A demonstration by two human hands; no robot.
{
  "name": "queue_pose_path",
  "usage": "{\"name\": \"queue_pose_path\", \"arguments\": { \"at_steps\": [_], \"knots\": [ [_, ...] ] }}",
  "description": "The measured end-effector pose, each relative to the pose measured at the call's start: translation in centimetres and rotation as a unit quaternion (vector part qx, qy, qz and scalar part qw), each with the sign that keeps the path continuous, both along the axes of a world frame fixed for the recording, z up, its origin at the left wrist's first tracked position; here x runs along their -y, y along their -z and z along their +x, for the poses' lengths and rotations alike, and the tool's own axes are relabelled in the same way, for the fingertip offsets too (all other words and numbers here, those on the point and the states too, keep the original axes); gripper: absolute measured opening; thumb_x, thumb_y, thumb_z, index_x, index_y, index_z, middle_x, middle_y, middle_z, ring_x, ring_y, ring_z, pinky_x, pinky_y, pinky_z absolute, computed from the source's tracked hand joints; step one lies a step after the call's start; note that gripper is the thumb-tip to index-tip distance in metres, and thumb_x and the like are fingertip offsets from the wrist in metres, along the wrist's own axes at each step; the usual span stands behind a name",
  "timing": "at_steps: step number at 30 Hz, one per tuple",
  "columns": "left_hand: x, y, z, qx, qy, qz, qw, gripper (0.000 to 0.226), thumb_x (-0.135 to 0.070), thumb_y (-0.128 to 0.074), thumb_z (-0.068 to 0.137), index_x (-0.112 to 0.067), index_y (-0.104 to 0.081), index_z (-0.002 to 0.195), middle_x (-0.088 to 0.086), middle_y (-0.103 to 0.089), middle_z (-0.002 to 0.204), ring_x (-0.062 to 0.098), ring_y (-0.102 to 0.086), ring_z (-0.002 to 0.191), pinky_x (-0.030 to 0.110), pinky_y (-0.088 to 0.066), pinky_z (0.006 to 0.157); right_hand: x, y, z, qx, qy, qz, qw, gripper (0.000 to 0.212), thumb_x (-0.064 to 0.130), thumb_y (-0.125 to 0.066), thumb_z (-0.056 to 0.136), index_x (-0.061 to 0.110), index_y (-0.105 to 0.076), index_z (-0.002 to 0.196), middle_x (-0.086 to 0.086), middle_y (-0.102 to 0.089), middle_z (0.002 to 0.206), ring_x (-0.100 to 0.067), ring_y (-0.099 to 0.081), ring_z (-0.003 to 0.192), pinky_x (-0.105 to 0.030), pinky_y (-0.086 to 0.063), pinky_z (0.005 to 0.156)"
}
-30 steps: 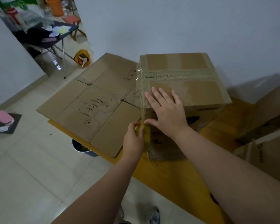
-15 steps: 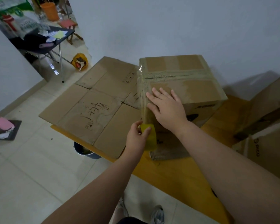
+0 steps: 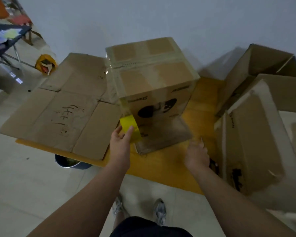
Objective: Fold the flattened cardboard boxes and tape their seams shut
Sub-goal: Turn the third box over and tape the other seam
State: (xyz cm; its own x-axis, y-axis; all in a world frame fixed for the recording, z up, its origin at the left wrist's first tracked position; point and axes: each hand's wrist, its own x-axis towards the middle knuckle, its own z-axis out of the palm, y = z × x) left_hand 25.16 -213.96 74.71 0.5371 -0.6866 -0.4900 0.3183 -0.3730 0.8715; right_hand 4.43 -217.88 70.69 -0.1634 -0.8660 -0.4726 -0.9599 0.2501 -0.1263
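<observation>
We saw the left hand (image 3: pixel 120 143) gripping a yellow tape roll (image 3: pixel 130 128) pressed to the near left corner of the taped cardboard box (image 3: pixel 152 77), which stood on the yellow surface (image 3: pixel 162 170). The tape strip up that corner was glossy and hard to trace. The right hand (image 3: pixel 196 152) was blurred, fingers loose and holding nothing, just beside the box's bottom flap (image 3: pixel 162 137). A flattened box (image 3: pixel 58 110) lay left of the taped one, partly overhanging the surface. Open boxes (image 3: pixel 256 127) at right were cut off by the frame edge. A bucket (image 3: pixel 72 164) was mostly hidden under the surface.
</observation>
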Motion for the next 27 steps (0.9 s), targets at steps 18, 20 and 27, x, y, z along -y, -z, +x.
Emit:
{"name": "queue_pose_path", "arguments": {
  "at_steps": [18,20,27],
  "knots": [
    [-0.9,1.1,-1.0,0.115,0.002,0.011,0.993,0.030,-0.040,-0.048,0.098,-0.013,-0.056,0.106,-0.005,-0.054,0.086,0.009,-0.048,0.080,0.023,-0.038,0.070,-4.1,3.3,-3.2,0.067,-0.036,0.006,0.997,0.028,0.016,-0.053,0.096,0.020,-0.041,0.121,-0.011,-0.056,0.118,-0.031,-0.053,0.104,-0.037,-0.041,0.076],
    [-0.5,0.5,-0.3,0.114,-0.002,0.017,0.993,0.039,-0.041,-0.051,0.096,-0.013,-0.050,0.123,-0.003,-0.054,0.107,0.013,-0.050,0.098,0.028,-0.039,0.084,-3.8,2.7,-3.4,0.106,-0.034,0.016,0.994,0.038,0.020,-0.059,0.094,0.021,-0.039,0.127,-0.010,-0.058,0.118,-0.030,-0.057,0.101,-0.038,-0.047,0.074],
    [0.6,-1.3,1.7,0.095,0.058,0.013,0.994,0.056,-0.033,-0.055,0.096,-0.027,-0.031,0.146,0.007,-0.040,0.145,0.028,-0.045,0.128,0.044,-0.040,0.105,-3.4,-3.0,-1.3,0.435,0.173,0.037,0.883,0.045,0.011,-0.061,0.094,0.018,-0.043,0.135,-0.009,-0.057,0.106,-0.026,-0.059,0.097,-0.034,-0.044,0.078]
  ]
}}
